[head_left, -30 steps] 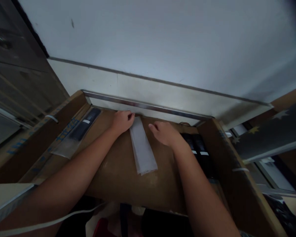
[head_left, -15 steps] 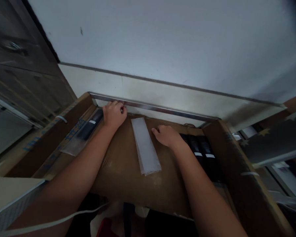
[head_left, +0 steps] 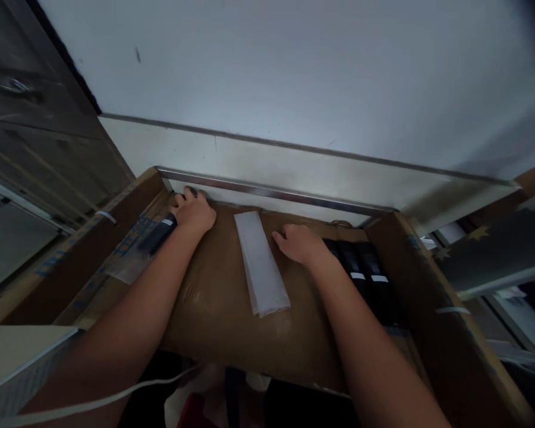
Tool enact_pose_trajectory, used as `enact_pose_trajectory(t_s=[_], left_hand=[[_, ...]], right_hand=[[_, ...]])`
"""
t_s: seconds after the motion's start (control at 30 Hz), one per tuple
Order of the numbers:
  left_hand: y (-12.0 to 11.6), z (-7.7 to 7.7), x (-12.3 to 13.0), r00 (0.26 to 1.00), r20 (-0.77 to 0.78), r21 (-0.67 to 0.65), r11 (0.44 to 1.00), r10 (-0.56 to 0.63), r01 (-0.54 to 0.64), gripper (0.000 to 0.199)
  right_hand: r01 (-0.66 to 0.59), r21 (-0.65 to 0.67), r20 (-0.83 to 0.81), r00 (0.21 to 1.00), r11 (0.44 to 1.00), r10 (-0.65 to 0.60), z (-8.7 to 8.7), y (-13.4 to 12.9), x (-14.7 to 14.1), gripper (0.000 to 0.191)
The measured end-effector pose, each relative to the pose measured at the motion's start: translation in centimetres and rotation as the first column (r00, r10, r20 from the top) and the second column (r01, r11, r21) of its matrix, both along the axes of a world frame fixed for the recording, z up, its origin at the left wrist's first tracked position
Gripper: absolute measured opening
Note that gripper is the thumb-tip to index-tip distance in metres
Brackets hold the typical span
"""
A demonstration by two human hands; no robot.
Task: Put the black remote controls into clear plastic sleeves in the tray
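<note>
My left hand (head_left: 195, 211) reaches to the far left corner of the brown cardboard sheet (head_left: 214, 309). It covers the far end of a long black item in a clear sleeve (head_left: 154, 236), and the grip is hidden. My right hand (head_left: 299, 244) rests palm down on the cardboard with its fingers loosely curled, holding nothing. Its fingertips are just right of a flat whitish plastic sleeve (head_left: 261, 270) lying lengthwise in the middle. Several more long black items (head_left: 365, 279) lie side by side under my right wrist and forearm.
Cardboard box walls (head_left: 428, 285) rise left and right. A metal rail (head_left: 271, 193) runs along the far edge under a white wall. A dark cabinet (head_left: 31, 119) stands at the left. A white strap (head_left: 93, 401) and dark clutter lie below the near edge.
My left hand let go of the whitish sleeve's far end and moved left onto the black item's far end. My right hand stayed beside the sleeve.
</note>
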State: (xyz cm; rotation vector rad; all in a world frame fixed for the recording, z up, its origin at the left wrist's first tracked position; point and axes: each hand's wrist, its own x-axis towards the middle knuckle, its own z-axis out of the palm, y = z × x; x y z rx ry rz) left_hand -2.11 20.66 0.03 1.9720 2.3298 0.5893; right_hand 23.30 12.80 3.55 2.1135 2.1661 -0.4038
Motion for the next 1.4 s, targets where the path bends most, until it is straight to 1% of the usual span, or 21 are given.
enact_pose_trajectory(t_s=[0.1, 0.2, 0.37, 0.43, 0.53, 0.6, 0.67, 0.73, 0.8, 0.87, 0.93, 1.03, 1.1, 1.17, 1.23, 1.27, 1.33, 1.4], left_hand=[[-0.2, 0.0, 0.6, 0.992, -0.040, -0.009, 0.993, -0.121, 0.121, 0.048], [-0.5, -0.1, 1.4, 0.973, -0.036, -0.012, 0.974, -0.227, 0.227, 0.051], [-0.4, -0.4, 2.0, 0.944, 0.017, 0.009, 0.944, -0.331, 0.331, 0.055], [-0.4, -0.6, 2.1, 0.946, 0.016, 0.041, 0.945, -0.325, 0.324, 0.053], [-0.4, -1.0, 2.1, 0.973, -0.005, 0.094, 0.968, -0.231, 0.231, 0.050], [-0.5, -1.2, 1.8, 0.986, -0.023, 0.100, 0.981, -0.165, 0.167, 0.051], [-0.5, -1.3, 1.4, 0.990, -0.035, 0.074, 0.988, -0.134, 0.136, 0.052], [-0.4, -1.3, 1.0, 0.989, -0.032, 0.037, 0.989, -0.144, 0.145, 0.053], [-0.4, -1.1, 0.7, 0.983, -0.017, 0.003, 0.983, -0.184, 0.184, 0.052], [-0.5, -0.7, 0.8, 0.976, 0.000, -0.029, 0.976, -0.216, 0.216, 0.050], [-0.7, -0.3, 1.0, 0.975, 0.003, -0.061, 0.973, -0.223, 0.223, 0.048], [-1.1, 0.3, 1.5, 0.969, -0.002, -0.049, 0.968, -0.248, 0.247, 0.046], [-1.4, 0.4, 1.8, 0.951, 0.005, 0.006, 0.951, -0.309, 0.309, 0.045], [-1.7, 0.6, 2.2, 0.924, 0.011, 0.052, 0.923, -0.381, 0.380, 0.046], [-2.2, 0.8, 2.8, 0.882, 0.016, 0.067, 0.881, -0.470, 0.469, 0.050], [-2.5, 0.9, 3.2, 0.854, 0.022, 0.072, 0.853, -0.519, 0.517, 0.052], [-3.1, 1.2, 4.0, 0.788, 0.041, 0.087, 0.787, -0.615, 0.610, 0.058], [-3.6, 1.3, 4.6, 0.732, 0.060, 0.119, 0.732, -0.679, 0.670, 0.063]], right_hand=[[-0.007, 0.005, 0.021, 1.000, 1.000, 0.007, -0.1, 0.0, -0.1, 0.044], [-0.018, 0.012, 0.029, 0.999, 1.000, 0.017, -0.1, 0.1, -0.1, 0.043], [-0.017, 0.023, 0.025, 1.000, 1.000, 0.017, -0.2, 0.1, -0.1, 0.042], [-0.010, 0.021, 0.028, 1.000, 1.000, 0.009, -0.2, 0.1, -0.2, 0.042], [-0.002, 0.022, 0.034, 0.999, 1.000, 0.001, -0.2, 0.1, -0.2, 0.043], [-0.002, 0.022, 0.033, 0.999, 1.000, 0.002, -0.2, 0.1, -0.3, 0.043], [-0.005, 0.026, 0.033, 0.999, 1.000, 0.005, -0.2, 0.0, -0.4, 0.044], [-0.007, 0.030, 0.034, 0.999, 1.000, 0.006, -0.1, 0.0, -0.5, 0.044], [-0.008, 0.037, 0.032, 0.999, 0.999, 0.007, -0.1, 0.0, -0.5, 0.044], [-0.011, 0.040, 0.029, 1.000, 0.999, 0.010, 0.0, -0.1, -0.6, 0.043], [-0.011, 0.038, 0.029, 1.000, 0.999, 0.010, 0.0, -0.1, -0.5, 0.044], [-0.006, 0.029, 0.033, 0.999, 1.000, 0.005, 0.0, -0.1, -0.5, 0.043], [-0.006, 0.043, 0.029, 1.000, 0.999, 0.005, -0.1, -0.1, -0.5, 0.041], [0.006, 0.100, -0.007, 1.000, 0.995, -0.005, -0.2, 0.0, -0.7, 0.038], [0.020, 0.203, -0.120, 0.993, 0.979, 0.004, -0.2, 0.1, -0.8, 0.034], [0.018, 0.258, -0.205, 0.978, 0.966, 0.036, -0.1, 0.2, -0.9, 0.032], [-0.007, 0.324, -0.392, 0.909, 0.946, 0.141, -0.1, 0.3, -1.2, 0.027], [-0.046, 0.323, -0.542, 0.810, 0.945, 0.224, -0.3, 0.5, -1.4, 0.024]])
